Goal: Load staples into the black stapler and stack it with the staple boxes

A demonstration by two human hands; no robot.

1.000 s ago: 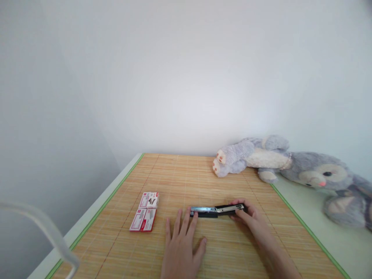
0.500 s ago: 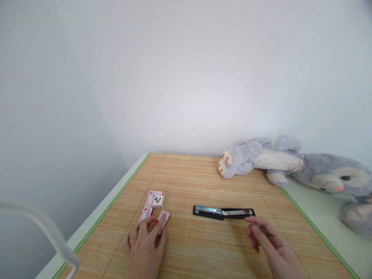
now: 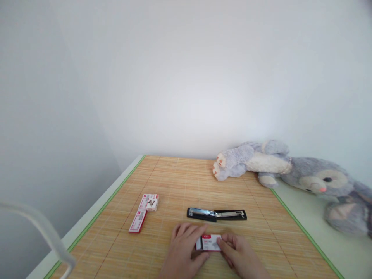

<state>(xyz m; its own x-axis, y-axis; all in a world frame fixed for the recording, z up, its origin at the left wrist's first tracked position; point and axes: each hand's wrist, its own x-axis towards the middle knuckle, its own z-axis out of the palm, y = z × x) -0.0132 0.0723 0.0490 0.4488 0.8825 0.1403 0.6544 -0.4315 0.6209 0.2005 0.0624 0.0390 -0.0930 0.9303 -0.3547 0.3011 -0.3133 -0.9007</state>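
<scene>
Between my two hands is a small red-and-white staple box (image 3: 211,242), lying level with its printed face up. My left hand (image 3: 184,251) grips its left end, where a dark strip shows, with fingers over the far side and thumb at the near side. My right hand (image 3: 240,252) pinches the right end, its thumb on top. Just beyond the hands, a black stapler (image 3: 216,214) lies opened flat, its metal rail exposed. Off to the left are a pink-and-white box (image 3: 137,221) and a white box with a stapler picture (image 3: 149,202), touching or nearly so.
A bamboo mat (image 3: 174,182) with green edging covers the table. A grey plush toy (image 3: 267,161) lies along the back right, against the wall. At the lower left, a blurred white cable (image 3: 49,228) crosses the view.
My left hand has carried the staple box rightward from beside the other boxes. My right hand has moved left, away from the stapler's side, and now grips the box too.
</scene>
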